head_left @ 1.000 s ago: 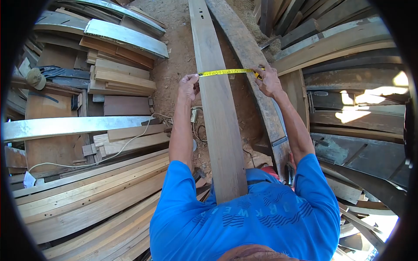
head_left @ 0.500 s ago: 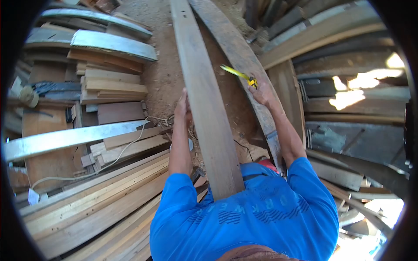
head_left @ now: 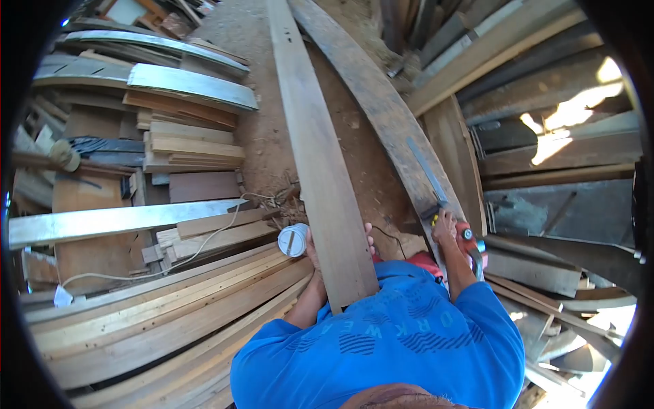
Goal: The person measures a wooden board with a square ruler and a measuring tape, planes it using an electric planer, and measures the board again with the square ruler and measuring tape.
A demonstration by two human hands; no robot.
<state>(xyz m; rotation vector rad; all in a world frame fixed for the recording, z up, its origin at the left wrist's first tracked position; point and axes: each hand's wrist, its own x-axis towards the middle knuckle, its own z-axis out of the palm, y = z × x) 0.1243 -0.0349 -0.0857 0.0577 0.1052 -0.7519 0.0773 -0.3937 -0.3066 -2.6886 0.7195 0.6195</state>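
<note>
A long, smooth plank [head_left: 323, 157] runs away from my body, its near end against my blue shirt. My left hand [head_left: 313, 255] is wrapped round it from below near that end, with fingertips showing past the right edge. To the right, my right hand [head_left: 445, 226] is closed on a yellow tape measure [head_left: 434, 219], mostly hidden by the fingers. That hand is low over a weathered board [head_left: 381, 102]. A square [head_left: 426, 169] with a metal blade lies on this board just beyond the hand. Beside the wrist is a red power tool [head_left: 466, 236].
A white round container [head_left: 292, 240] stands left of the plank. Stacked timber [head_left: 191, 143] and long boards [head_left: 163, 300] fill the left side. A pale cable [head_left: 204, 249] crosses some of the wood. More beams [head_left: 504, 54] lie at the right. The ground [head_left: 259, 129] is brown dirt.
My right hand has drawn back toward my body with the tape measure, and its extended yellow blade no longer shows. My left hand has slid nearer along the plank, now wrapped beneath it.
</note>
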